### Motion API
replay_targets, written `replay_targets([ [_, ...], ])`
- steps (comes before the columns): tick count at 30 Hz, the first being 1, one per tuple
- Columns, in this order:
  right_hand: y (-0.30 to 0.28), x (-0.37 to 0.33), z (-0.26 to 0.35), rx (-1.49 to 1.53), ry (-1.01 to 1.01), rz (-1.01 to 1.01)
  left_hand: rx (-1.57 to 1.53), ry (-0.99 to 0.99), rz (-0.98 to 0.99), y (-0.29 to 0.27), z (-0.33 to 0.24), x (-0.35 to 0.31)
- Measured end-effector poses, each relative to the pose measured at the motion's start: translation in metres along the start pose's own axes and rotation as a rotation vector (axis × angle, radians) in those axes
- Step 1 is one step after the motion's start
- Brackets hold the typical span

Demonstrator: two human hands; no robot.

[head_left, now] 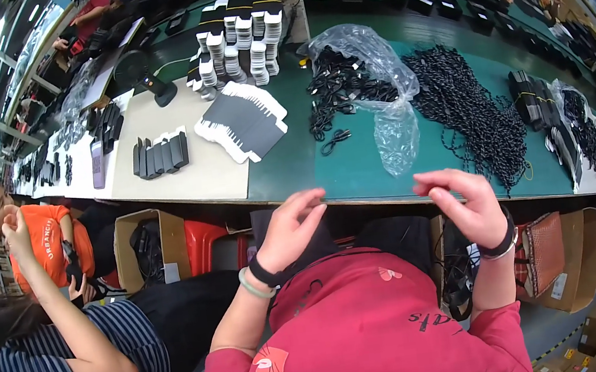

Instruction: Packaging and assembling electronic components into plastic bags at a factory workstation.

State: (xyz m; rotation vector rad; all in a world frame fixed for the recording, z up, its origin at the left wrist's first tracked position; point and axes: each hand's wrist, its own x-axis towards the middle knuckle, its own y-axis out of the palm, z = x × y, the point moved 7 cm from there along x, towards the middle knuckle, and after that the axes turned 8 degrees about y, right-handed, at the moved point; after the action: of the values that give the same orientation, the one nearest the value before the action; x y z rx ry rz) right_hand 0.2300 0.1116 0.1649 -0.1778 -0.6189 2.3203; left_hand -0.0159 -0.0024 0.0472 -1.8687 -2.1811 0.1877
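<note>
My left hand [291, 230] hovers before the front edge of the green table, fingers stretched forward and nothing held. On the other side my right hand [467, 203] is held up in the same way, thumb apart from the fingers. Between and beyond them lies a clear plastic bag [395, 135], its mouth spilling black cables [345, 86]. One small coiled cable [336, 142] rests apart at the near side of that pile. To the right spreads a large heap of black cords [465, 107]. Fanned dark grey and white card sleeves [244, 121] lie farther left.
Tall stacks of card sleeves [240, 35] stand at the back, beside a small black fan [152, 77]. Folded black boxes [160, 155] sit on a beige board [214, 178]. A co-worker in a striped shirt [87, 357] sits close on my left. Cardboard boxes [585, 253] flank me below the table.
</note>
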Motion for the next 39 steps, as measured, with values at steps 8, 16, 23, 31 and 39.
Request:
replay_targets([
  [8,0.007,0.024,-0.011,-0.185,0.076,-0.057,0.365,0.225,-0.015,-0.001,-0.007,0.032],
  [16,-0.03,0.09,-0.036,-0.001,0.141,-0.1,0.386,0.239,-0.031,-0.004,-0.009,0.108],
  [23,-0.064,0.242,-0.112,0.169,0.24,-0.201,0.341,0.186,-0.288,-0.006,0.015,0.202],
  [31,-0.074,0.354,-0.165,-0.21,0.459,-0.31,0.075,0.066,-0.368,-0.013,0.047,0.24],
  [39,-0.064,0.367,-0.182,-0.213,0.395,-0.19,-0.1,0.007,-0.271,-0.012,0.057,0.245],
])
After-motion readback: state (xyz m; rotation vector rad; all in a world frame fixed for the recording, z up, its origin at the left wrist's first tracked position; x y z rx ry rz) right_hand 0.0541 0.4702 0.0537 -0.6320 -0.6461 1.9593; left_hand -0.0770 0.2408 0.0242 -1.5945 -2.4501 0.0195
